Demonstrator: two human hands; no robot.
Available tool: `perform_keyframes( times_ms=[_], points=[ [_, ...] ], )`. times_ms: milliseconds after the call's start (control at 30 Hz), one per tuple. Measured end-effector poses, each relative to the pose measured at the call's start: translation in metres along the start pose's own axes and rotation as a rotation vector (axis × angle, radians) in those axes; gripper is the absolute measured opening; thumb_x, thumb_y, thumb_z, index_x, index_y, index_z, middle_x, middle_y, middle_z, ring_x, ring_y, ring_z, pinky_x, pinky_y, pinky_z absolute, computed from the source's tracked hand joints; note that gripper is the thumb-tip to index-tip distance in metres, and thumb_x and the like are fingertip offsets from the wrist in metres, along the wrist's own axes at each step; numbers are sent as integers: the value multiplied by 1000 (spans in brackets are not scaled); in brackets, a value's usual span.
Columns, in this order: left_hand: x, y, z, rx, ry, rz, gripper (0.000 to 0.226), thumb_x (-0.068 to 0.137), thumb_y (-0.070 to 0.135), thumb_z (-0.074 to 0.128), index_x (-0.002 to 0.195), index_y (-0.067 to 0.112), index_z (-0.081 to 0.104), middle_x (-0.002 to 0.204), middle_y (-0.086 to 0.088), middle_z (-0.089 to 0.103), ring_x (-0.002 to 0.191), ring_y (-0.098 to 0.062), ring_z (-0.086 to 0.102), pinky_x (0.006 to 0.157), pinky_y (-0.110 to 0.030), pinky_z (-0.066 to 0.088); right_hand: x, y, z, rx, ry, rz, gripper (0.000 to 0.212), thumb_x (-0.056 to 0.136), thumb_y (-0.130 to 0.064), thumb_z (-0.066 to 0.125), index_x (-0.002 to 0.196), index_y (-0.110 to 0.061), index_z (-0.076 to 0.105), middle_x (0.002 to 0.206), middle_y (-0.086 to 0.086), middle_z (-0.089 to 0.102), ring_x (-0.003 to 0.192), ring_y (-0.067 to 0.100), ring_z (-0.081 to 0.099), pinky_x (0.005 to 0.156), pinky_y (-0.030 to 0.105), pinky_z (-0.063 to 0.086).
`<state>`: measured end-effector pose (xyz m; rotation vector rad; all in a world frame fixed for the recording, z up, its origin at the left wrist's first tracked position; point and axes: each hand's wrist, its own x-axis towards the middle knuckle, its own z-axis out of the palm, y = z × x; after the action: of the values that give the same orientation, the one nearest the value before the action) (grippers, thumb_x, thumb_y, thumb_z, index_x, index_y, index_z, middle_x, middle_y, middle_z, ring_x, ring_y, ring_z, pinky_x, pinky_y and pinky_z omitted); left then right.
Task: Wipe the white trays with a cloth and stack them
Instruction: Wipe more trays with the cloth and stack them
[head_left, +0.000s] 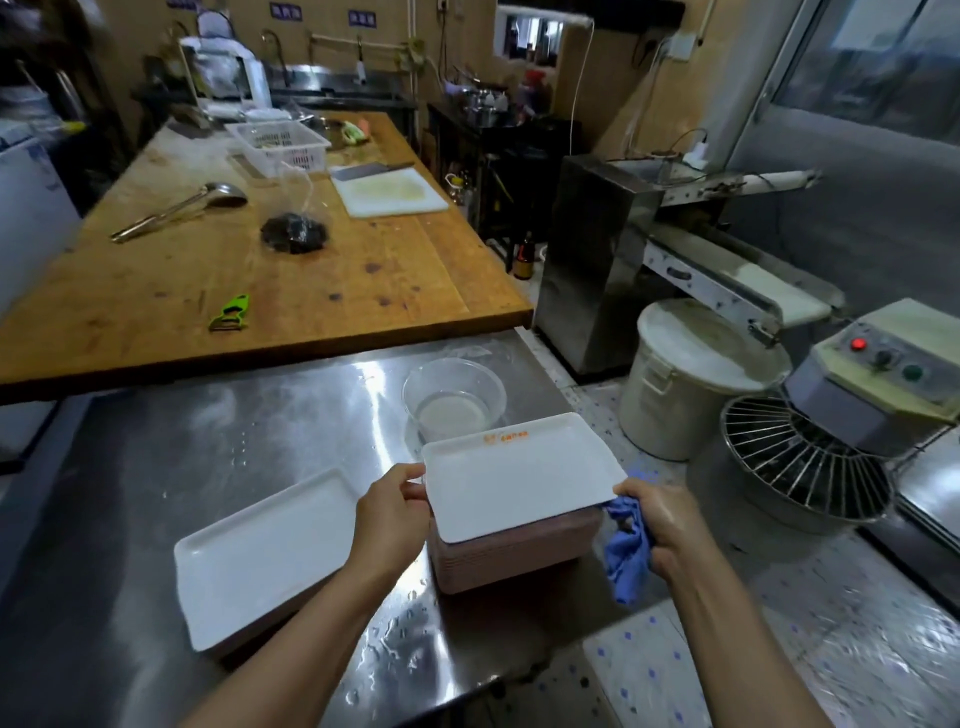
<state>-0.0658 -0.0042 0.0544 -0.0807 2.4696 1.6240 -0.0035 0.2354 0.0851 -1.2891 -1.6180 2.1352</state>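
Observation:
A white tray with orange lettering near its far rim is held level above a stack of trays with pinkish sides. My left hand grips the tray's left edge. My right hand holds its right corner while a crumpled blue cloth is bunched in the same fist and hangs down. Another white tray lies flat to the left on the steel table, resting on something darker beneath it.
A clear bowl with a little liquid stands just behind the held tray. Water drops dot the steel table. Behind is a wooden worktable with a green peeler, ladle and cutting board. A white bucket and dough mixer stand right.

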Motion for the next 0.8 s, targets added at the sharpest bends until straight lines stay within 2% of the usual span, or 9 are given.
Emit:
perform_keyframes(
  times_ms=[33, 100, 200, 333, 400, 467, 533, 633, 800],
  points=[
    [2, -1, 3, -20, -5, -37, 40, 87, -2, 49, 123, 12, 58, 90, -3, 68, 84, -21, 66, 83, -36, 55, 3, 3, -1, -17, 7, -2, 19, 81, 11, 51, 65, 1, 51, 36, 8, 48, 25, 13, 43, 29, 15, 34],
    [2, -1, 8, -24, 5, -70, 37, 88, 7, 53, 124, 13, 58, 87, -4, 68, 81, -22, 66, 83, -39, 54, 10, 9, -1, -60, 13, -11, 18, 80, 11, 53, 66, 1, 52, 37, 8, 47, 25, 12, 40, 30, 14, 32],
    [2, -2, 15, 105, 27, -16, 41, 80, 11, 65, 121, 12, 60, 71, 4, 64, 72, -17, 61, 73, -26, 48, 20, 17, -1, -122, 24, -38, 14, 79, 11, 56, 70, 1, 54, 43, 11, 51, 25, 10, 42, 30, 14, 33],
    [2, -3, 23, 220, 63, 25, 35, 75, 6, 61, 109, 14, 66, 55, 12, 57, 56, -2, 53, 52, -6, 36, 32, 25, -2, -231, 34, -76, 11, 77, 5, 63, 77, -1, 54, 64, 17, 55, 41, 16, 49, 38, 20, 39],
    [4, -5, 25, 236, 87, 36, 34, 73, 5, 62, 105, 14, 67, 52, 12, 56, 54, 2, 52, 50, -5, 35, 36, 28, -2, -257, 50, -92, 11, 75, 5, 66, 81, 1, 57, 71, 19, 58, 57, 24, 54, 50, 27, 43],
    [5, -7, 27, 249, 103, 49, 33, 71, 5, 63, 103, 14, 68, 49, 13, 55, 52, 2, 53, 50, -4, 34, 39, 29, -2, -282, 59, -107, 12, 74, 4, 68, 79, 0, 58, 72, 18, 60, 61, 24, 56, 51, 28, 45],
    [7, -8, 29, 270, 121, 57, 33, 70, 4, 64, 102, 12, 69, 50, 13, 54, 53, 1, 53, 51, -7, 35, 39, 31, -2, -310, 64, -129, 15, 74, 2, 68, 73, -5, 54, 67, 13, 60, 55, 20, 54, 45, 22, 44],
    [9, -9, 32, 311, 142, 60, 34, 70, 4, 65, 104, 7, 68, 57, 9, 56, 58, -10, 54, 56, -21, 38, 38, 32, -2, -346, 82, -155, 19, 75, -5, 70, 70, -8, 52, 66, 10, 59, 55, 17, 53, 49, 25, 44],
    [12, -11, 33, 414, 122, 61, 37, 74, 9, 63, 111, 8, 64, 86, -12, 63, 84, -29, 58, 75, -33, 48, 36, 22, -9, -407, 198, -187, 23, 75, -17, 65, 88, 2, 59, 88, 21, 65, 83, 35, 63, 78, 48, 52]
  ],
)
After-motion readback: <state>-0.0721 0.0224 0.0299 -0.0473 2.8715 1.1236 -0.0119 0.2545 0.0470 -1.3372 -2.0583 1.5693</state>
